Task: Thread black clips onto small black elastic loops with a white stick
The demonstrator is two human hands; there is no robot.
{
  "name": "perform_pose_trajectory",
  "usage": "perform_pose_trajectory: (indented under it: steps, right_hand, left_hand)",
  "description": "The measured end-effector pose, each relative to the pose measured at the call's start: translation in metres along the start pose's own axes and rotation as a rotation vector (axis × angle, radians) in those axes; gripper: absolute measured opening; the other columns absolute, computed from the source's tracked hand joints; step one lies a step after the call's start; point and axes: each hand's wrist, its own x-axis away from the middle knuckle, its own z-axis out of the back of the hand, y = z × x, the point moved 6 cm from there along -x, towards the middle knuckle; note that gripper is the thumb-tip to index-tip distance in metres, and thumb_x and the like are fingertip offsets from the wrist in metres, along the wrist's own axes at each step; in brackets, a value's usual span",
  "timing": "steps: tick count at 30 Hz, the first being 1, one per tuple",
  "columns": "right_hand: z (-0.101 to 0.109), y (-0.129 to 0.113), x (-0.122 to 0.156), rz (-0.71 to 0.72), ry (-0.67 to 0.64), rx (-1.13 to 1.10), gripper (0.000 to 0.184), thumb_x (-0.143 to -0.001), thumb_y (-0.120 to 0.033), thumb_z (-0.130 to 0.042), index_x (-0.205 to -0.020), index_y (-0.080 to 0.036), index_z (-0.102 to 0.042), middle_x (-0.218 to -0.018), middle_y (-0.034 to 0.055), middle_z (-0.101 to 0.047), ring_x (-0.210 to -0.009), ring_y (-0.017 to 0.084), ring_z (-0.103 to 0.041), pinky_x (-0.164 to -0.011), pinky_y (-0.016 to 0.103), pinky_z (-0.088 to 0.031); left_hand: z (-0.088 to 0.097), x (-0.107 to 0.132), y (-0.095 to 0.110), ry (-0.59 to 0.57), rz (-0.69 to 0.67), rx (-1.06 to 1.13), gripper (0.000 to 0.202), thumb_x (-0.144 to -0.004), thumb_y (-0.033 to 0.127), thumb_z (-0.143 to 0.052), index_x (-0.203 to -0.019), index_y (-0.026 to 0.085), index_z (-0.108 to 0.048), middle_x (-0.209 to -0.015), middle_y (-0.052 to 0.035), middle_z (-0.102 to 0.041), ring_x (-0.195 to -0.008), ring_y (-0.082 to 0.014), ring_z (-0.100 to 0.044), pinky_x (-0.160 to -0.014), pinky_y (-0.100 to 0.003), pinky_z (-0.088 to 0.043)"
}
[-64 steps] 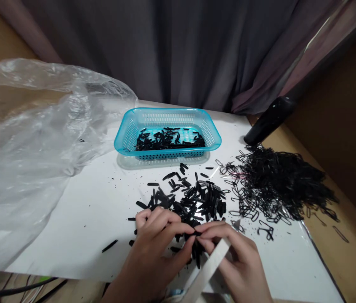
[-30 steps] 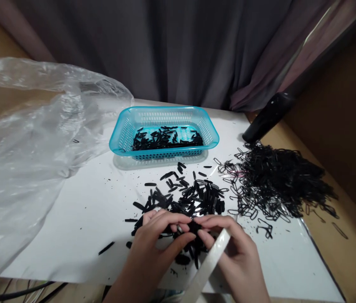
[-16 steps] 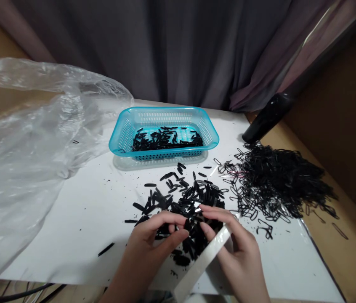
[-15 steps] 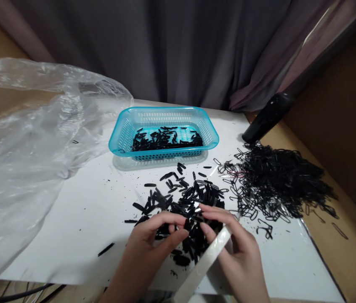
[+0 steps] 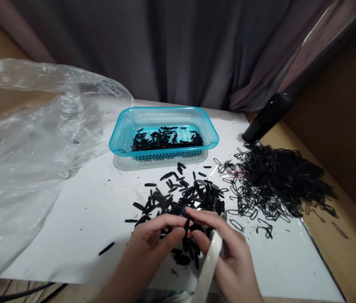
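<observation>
My left hand [image 5: 152, 246] pinches a small dark strip [image 5: 186, 230] between thumb and fingertips. Close on its right, my right hand [image 5: 233, 254] has its thumb and forefinger curled toward that same strip. A long, flat, pale bar [image 5: 208, 264] is held in my right hand, running from beside the fingers down to the bottom edge; I cannot tell what kind of tool it is. Beneath both hands spreads a loose heap of small black strips [image 5: 209, 195], partly covered by the fingers.
A blue perforated basket [image 5: 163, 154] with black strips in it stands behind the heap. Thin black wire loops [image 5: 279, 181] pile up at the right, below a black cylinder [image 5: 266, 118]. Clear plastic sheeting [image 5: 33, 168] covers the left side of the white tabletop [image 5: 70, 248].
My right hand has moved left and closer to my left hand. The pale bar swung with it to a steeper angle. The dark strip in my left fingers now shows more plainly.
</observation>
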Motion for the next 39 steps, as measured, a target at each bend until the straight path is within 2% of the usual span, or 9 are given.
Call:
perform_pose_trajectory:
  steps: [3,8,14,20,24,27,31,34,39]
  right_hand:
    - [-0.002,0.001,-0.001,-0.035,-0.036,-0.029,0.026,-0.095,-0.024,-0.061,-0.116,-0.039,-0.067,-0.120,-0.0054,-0.072,-0.111,0.014,-0.067,-0.094,0.023,-0.053]
    - [-0.001,0.000,-0.002,-0.043,0.057,-0.109,0.013,-0.092,-0.024,-0.065,-0.097,-0.033,-0.072,-0.105,-0.0047,-0.077,-0.098,0.013,-0.072,-0.084,0.021,-0.056]
    - [-0.002,-0.001,0.002,0.000,0.088,-0.087,0.012,-0.093,-0.021,-0.063,-0.097,-0.031,-0.069,-0.101,-0.0047,-0.077,-0.094,0.012,-0.072,-0.080,0.019,-0.057]
    - [0.014,-0.020,0.004,0.364,0.018,0.391,0.028,-0.092,-0.014,-0.062,-0.119,-0.023,-0.064,-0.127,0.0050,-0.069,-0.116,0.019,-0.064,-0.098,0.032,-0.051]
    - [0.017,-0.035,0.004,0.593,-0.106,0.687,0.024,-0.102,-0.017,-0.047,-0.118,-0.018,-0.065,-0.116,0.0064,-0.075,-0.105,0.021,-0.070,-0.087,0.035,-0.056]
    - [0.015,-0.040,0.001,0.640,-0.169,0.766,0.032,-0.106,-0.020,-0.034,-0.109,-0.015,-0.066,-0.095,0.0050,-0.079,-0.081,0.019,-0.075,-0.064,0.031,-0.057]
    - [0.008,-0.037,0.003,0.663,-0.244,0.838,0.028,-0.101,-0.013,-0.040,-0.102,-0.013,-0.067,-0.073,0.0042,-0.075,-0.056,0.018,-0.068,-0.046,0.030,-0.048]
    - [0.005,-0.034,0.005,0.659,-0.278,0.883,0.030,-0.100,-0.011,-0.038,-0.099,-0.015,-0.067,-0.058,0.0007,-0.067,-0.045,0.017,-0.060,-0.041,0.030,-0.041]
    - [0.009,-0.031,0.007,0.632,-0.289,0.872,0.032,-0.104,-0.018,-0.032,-0.107,-0.016,-0.064,-0.060,-0.0005,-0.067,-0.047,0.016,-0.060,-0.042,0.030,-0.038]
  left_hand:
    - [-0.002,0.000,0.002,-0.013,-0.021,0.029,0.016,-0.083,0.023,-0.066,-0.086,0.032,-0.079,-0.083,0.0040,-0.079,-0.079,-0.0143,-0.072,-0.071,-0.018,-0.057]
    - [-0.004,0.004,0.007,-0.002,-0.090,0.055,0.017,-0.080,0.021,-0.069,-0.084,0.034,-0.079,-0.076,0.0059,-0.078,-0.071,-0.0126,-0.071,-0.065,-0.017,-0.057]
    - [0.000,0.006,0.006,0.068,-0.153,-0.041,0.013,-0.081,0.021,-0.069,-0.082,0.032,-0.076,-0.077,0.0069,-0.077,-0.072,-0.0132,-0.072,-0.065,-0.019,-0.057]
    - [0.002,0.017,0.036,0.246,-0.584,-0.486,0.011,-0.082,0.016,-0.072,-0.085,0.027,-0.070,-0.075,0.0108,-0.075,-0.070,-0.0098,-0.068,-0.077,-0.024,-0.048]
    - [-0.006,0.026,0.045,0.252,-0.731,-0.704,0.010,-0.091,0.015,-0.062,-0.088,0.024,-0.065,-0.077,0.0101,-0.074,-0.069,-0.0101,-0.066,-0.079,-0.029,-0.042]
    - [-0.008,0.033,0.040,0.173,-0.788,-0.829,0.017,-0.095,0.014,-0.054,-0.094,0.026,-0.066,-0.086,0.0090,-0.076,-0.076,-0.0123,-0.067,-0.082,-0.031,-0.040]
    - [-0.008,0.038,0.024,-0.028,-0.770,-0.899,0.027,-0.100,0.019,-0.044,-0.111,0.027,-0.067,-0.096,0.0029,-0.076,-0.083,-0.0166,-0.066,-0.082,-0.033,-0.044]
    - [-0.010,0.039,0.018,-0.098,-0.759,-0.930,0.033,-0.101,0.018,-0.038,-0.115,0.025,-0.066,-0.098,0.0000,-0.076,-0.084,-0.0178,-0.065,-0.083,-0.034,-0.046]
    - [-0.012,0.040,0.017,-0.081,-0.800,-0.913,0.032,-0.105,0.022,-0.034,-0.116,0.025,-0.064,-0.097,0.0010,-0.077,-0.082,-0.0163,-0.065,-0.079,-0.034,-0.042]
